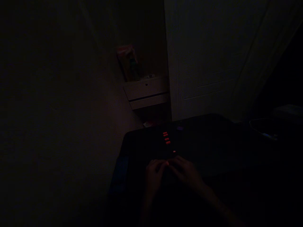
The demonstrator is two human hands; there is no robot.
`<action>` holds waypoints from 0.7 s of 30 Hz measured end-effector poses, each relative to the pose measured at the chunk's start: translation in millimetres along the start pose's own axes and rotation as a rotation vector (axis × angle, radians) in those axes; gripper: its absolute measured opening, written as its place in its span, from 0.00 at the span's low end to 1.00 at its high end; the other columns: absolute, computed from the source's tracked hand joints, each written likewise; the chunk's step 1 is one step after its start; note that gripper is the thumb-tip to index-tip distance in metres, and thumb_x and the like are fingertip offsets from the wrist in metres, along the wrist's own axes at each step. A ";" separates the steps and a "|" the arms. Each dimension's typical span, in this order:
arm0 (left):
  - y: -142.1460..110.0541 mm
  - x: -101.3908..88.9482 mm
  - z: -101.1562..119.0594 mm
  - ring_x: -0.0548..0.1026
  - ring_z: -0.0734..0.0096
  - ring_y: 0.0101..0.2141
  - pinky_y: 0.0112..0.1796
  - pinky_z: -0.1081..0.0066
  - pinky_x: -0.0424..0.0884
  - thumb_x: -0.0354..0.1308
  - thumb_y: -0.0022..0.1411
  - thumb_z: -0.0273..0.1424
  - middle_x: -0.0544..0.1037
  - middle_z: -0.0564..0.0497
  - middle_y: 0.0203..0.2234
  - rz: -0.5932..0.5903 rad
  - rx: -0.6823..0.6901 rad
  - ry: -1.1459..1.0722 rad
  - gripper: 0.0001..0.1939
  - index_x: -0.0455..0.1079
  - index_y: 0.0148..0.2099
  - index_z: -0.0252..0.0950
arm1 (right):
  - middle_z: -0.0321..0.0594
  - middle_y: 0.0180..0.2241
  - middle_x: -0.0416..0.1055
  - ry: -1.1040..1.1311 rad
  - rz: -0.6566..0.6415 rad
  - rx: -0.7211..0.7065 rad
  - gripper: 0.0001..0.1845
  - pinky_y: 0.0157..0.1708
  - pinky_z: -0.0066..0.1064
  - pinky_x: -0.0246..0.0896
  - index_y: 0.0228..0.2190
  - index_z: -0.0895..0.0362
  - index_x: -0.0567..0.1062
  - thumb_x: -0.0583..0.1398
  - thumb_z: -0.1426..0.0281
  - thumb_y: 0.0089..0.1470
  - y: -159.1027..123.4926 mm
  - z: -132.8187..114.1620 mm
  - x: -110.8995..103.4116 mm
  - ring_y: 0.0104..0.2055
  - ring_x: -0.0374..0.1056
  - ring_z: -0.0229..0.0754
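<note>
In very dim light, my left hand and my right hand meet above a dark table. The fingertips of both pinch a small orange-red piece, mostly covered by the fingers, so its kind is not clear. Just beyond my right fingers lies a small pale-red piece. Farther off, several small red bar-shaped pieces lie one behind another in a short row.
The dark table has rounded far corners. A bluish flat object lies along its left edge. A small purple item is near the far edge, and a white cable lies at right. Beyond stand a drawer unit and a pale door.
</note>
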State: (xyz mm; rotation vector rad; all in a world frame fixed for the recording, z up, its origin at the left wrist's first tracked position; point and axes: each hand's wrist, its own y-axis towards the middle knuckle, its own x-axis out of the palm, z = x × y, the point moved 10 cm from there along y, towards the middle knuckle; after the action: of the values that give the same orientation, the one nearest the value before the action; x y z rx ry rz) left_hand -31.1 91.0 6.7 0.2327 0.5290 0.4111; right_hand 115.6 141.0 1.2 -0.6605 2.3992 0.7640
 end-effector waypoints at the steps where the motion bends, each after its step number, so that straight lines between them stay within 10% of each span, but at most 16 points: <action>1: -0.1 -0.8 -2.2 0.81 0.59 0.38 0.43 0.62 0.74 0.63 0.64 0.34 0.85 0.48 0.35 0.005 -0.020 -0.009 0.07 0.82 0.38 0.41 | 0.43 0.47 0.78 -0.008 -0.004 0.001 0.13 0.47 0.36 0.73 0.50 0.50 0.79 0.60 0.68 0.65 -0.4 -0.3 -0.2 0.46 0.78 0.46; 21: -2.3 2.6 -3.4 0.81 0.60 0.37 0.41 0.65 0.72 0.67 0.60 0.38 0.85 0.49 0.34 -0.061 -0.137 -0.079 0.08 0.83 0.37 0.40 | 0.42 0.48 0.79 0.085 0.019 -0.094 0.14 0.49 0.35 0.73 0.53 0.50 0.77 0.58 0.67 0.69 -3.7 0.2 0.1 0.48 0.77 0.45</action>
State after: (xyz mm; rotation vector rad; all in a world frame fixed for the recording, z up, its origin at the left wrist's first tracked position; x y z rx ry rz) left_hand -30.1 90.4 1.9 0.0998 0.4277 0.3758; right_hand 117.7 138.4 -0.4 -0.7227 2.4613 0.8775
